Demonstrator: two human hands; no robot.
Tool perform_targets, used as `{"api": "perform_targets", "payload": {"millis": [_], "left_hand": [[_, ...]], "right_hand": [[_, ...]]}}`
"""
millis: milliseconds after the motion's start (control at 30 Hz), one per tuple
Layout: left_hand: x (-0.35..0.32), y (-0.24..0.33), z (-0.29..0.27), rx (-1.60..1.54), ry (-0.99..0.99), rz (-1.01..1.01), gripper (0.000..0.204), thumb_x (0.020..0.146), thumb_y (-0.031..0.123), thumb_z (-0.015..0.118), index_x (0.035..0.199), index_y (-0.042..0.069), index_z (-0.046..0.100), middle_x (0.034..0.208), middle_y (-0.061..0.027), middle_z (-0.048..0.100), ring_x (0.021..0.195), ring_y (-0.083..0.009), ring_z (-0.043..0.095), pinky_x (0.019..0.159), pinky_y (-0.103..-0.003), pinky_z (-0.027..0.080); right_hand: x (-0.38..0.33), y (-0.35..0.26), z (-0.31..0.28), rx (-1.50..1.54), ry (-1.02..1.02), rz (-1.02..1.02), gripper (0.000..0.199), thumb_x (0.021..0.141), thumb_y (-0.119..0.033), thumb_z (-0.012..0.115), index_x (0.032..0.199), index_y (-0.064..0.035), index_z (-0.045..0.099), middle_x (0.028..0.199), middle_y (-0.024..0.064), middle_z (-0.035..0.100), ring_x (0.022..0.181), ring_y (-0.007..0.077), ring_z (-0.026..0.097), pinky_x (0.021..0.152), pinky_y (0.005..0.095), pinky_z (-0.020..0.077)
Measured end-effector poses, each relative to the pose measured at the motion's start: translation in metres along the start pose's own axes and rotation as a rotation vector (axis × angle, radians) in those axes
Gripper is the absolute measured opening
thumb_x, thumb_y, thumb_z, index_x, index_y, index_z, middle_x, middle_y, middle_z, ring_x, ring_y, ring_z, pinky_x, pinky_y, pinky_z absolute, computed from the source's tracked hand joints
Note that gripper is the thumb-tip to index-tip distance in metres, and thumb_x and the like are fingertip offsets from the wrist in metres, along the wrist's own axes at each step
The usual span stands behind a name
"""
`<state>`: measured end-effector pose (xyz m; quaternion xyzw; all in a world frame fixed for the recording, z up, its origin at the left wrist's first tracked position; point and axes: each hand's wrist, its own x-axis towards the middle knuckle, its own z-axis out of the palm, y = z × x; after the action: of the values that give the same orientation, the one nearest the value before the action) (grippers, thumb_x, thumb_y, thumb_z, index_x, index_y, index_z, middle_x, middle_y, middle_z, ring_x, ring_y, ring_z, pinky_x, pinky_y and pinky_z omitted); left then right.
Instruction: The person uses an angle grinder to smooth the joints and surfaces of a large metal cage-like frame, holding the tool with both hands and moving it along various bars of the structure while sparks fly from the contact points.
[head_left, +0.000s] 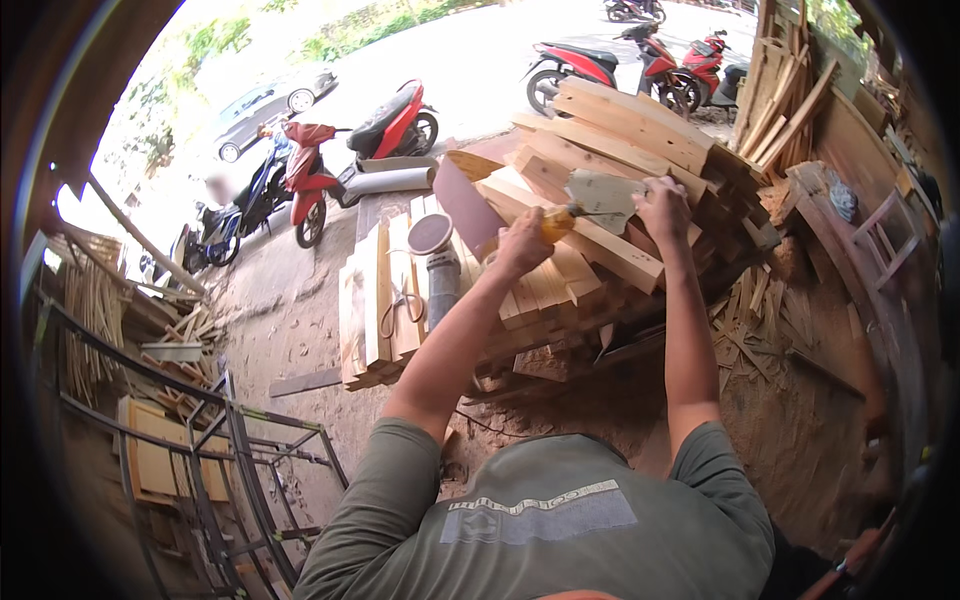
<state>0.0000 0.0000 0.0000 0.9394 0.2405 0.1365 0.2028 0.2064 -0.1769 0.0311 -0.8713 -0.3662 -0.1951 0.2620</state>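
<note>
My left hand (pixel 522 243) is closed around a yellow-handled tool (pixel 560 222) with a thin dark shaft that points right. The shaft's tip lies against a pale, irregular sheet (pixel 605 194). At that sheet's right edge, my right hand (pixel 661 210) has its fingers bent and pinched on it. Beneath both hands is a stack of sawn timber (pixel 590 265). Left of my left hand, a reddish-brown sheet like sandpaper (pixel 463 205) leans over the wood. A grey power sander with a round pad (pixel 440 268) stands beside it, and scissors (pixel 401 312) lie on the boards.
Black metal frames (pixel 235 420) stand at the lower left, near thin wood strips (pixel 95 345). Offcuts (pixel 755 325) litter the ground on the right. Beyond the timber are parked motorbikes (pixel 308 180) and a car (pixel 265 112). Planks (pixel 785 100) lean at the upper right.
</note>
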Motion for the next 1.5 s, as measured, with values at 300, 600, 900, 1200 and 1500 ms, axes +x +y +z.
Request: {"api": "perform_targets", "payload": {"millis": [300,600,900,1200,1500], "left_hand": [[-0.022,0.020,-0.104,-0.363,0.032,0.161,0.061,0.072,0.019,0.077,0.123,-0.001,0.051,0.106,-0.0234,0.066,0.100,-0.0338,0.068,0.087,-0.045,0.053],[-0.087,0.023,-0.188,-0.561,-0.044,0.254,0.088,0.078,0.017,0.083,0.151,0.002,0.037,0.134,-0.0125,0.057,0.121,-0.0200,0.054,0.104,-0.037,0.045],[-0.176,0.028,-0.157,-0.403,0.031,0.155,0.074,0.078,0.018,0.080,0.138,0.004,0.040,0.119,-0.0154,0.062,0.110,-0.0238,0.060,0.096,-0.038,0.048],[-0.225,0.023,-0.085,-0.164,0.043,-0.077,0.067,0.079,0.020,0.080,0.131,0.005,0.040,0.104,-0.0250,0.068,0.093,-0.0398,0.070,0.078,-0.047,0.056],[-0.253,0.019,-0.026,-0.161,0.009,-0.099,0.064,0.078,0.019,0.080,0.127,0.009,0.040,0.104,-0.0260,0.067,0.095,-0.0448,0.068,0.077,-0.051,0.054]], "right_hand": [[0.012,-0.009,0.009,-0.222,-0.138,0.074,0.051,0.080,-0.031,0.081,0.123,-0.0084,0.066,0.128,0.0135,0.060,0.128,0.0327,0.054,0.103,0.0540,0.0430],[0.014,-0.006,-0.018,0.250,0.252,-0.060,0.014,0.091,-0.013,0.066,0.097,-0.0015,0.060,0.085,0.0201,0.064,0.079,0.0386,0.068,0.074,0.0435,0.0544],[-0.126,-0.082,-0.061,1.182,0.027,0.145,0.006,0.102,-0.008,0.055,0.103,-0.0042,0.051,0.079,-0.0013,0.055,0.060,0.0025,0.050,0.050,0.0219,0.0401],[-0.202,-0.105,-0.054,1.530,-0.270,0.336,0.008,0.099,-0.006,0.057,0.106,-0.0018,0.053,0.084,0.0009,0.063,0.065,0.0031,0.057,0.051,0.0209,0.0453],[-0.202,-0.039,-0.096,1.683,-0.182,0.487,0.010,0.100,-0.006,0.059,0.106,-0.0044,0.052,0.089,0.0067,0.068,0.064,0.0091,0.064,0.048,0.0239,0.0494]]}}
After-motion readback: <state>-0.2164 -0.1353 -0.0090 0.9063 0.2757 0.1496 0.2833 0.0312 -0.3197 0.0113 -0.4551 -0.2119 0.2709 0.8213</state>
